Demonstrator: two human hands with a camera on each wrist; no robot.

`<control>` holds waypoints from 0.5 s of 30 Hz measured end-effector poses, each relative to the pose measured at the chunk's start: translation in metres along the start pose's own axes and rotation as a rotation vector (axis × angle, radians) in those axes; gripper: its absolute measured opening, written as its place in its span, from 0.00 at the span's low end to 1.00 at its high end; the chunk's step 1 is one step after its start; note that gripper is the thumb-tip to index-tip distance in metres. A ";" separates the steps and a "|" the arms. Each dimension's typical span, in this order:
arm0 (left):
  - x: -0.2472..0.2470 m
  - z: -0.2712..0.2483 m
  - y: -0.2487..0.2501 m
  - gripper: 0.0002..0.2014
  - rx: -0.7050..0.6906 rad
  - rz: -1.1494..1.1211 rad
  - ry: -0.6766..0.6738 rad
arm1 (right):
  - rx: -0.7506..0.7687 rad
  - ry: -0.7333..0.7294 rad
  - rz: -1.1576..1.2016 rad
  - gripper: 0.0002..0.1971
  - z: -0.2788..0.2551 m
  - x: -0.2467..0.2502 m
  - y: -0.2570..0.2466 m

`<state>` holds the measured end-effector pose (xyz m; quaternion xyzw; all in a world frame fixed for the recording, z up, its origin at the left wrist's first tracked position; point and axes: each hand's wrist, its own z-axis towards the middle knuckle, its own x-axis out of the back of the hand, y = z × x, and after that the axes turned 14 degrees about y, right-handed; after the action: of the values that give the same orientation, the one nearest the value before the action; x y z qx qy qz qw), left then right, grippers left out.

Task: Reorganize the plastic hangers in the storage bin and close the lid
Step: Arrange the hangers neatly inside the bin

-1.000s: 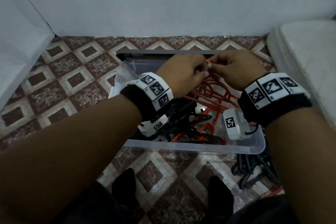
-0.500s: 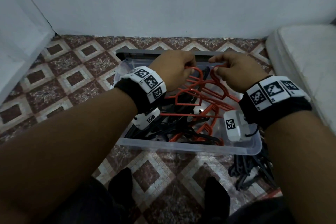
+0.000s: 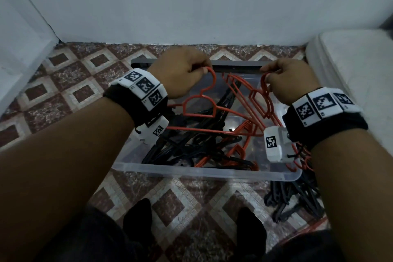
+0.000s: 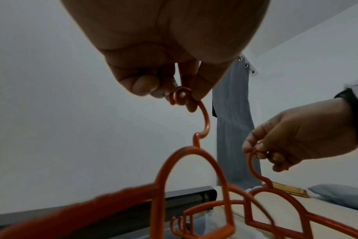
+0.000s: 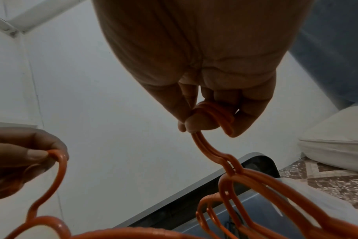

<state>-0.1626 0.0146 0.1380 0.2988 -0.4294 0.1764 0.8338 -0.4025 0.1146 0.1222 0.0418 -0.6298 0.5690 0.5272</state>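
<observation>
Sorting step: my left hand (image 3: 180,72) pinches one hanger (image 3: 198,104), my right hand (image 3: 285,78) pinches a bundle (image 3: 258,100) over the bin (image 3: 204,171); next, I judge, stacking them aligned.

So the floor (image 3: 70,83) is tiled in a brown-and-cream diamond pattern, running up to a pale wall. A clear plastic storage bin (image 3: 204,171) sits right on it. Just beside the bin's near right corner, a loose heap of black plastic hangers (image 3: 295,200) lies on the tiles. A white mattress (image 3: 348,66) is on the right.
</observation>
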 end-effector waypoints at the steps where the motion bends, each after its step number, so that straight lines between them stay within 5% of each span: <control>1: 0.004 0.000 -0.003 0.10 0.004 0.000 0.042 | -0.005 0.003 -0.011 0.11 0.000 0.000 0.001; 6: 0.014 0.000 -0.018 0.10 0.092 0.070 0.149 | -0.057 -0.010 -0.047 0.12 0.000 0.001 0.002; 15: -0.018 -0.013 0.010 0.16 0.187 0.087 -0.087 | -0.037 -0.136 -0.040 0.09 -0.006 -0.007 -0.010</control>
<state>-0.1701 0.0294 0.1212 0.3639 -0.4595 0.2386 0.7743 -0.3892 0.1111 0.1226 0.0832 -0.6735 0.5426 0.4950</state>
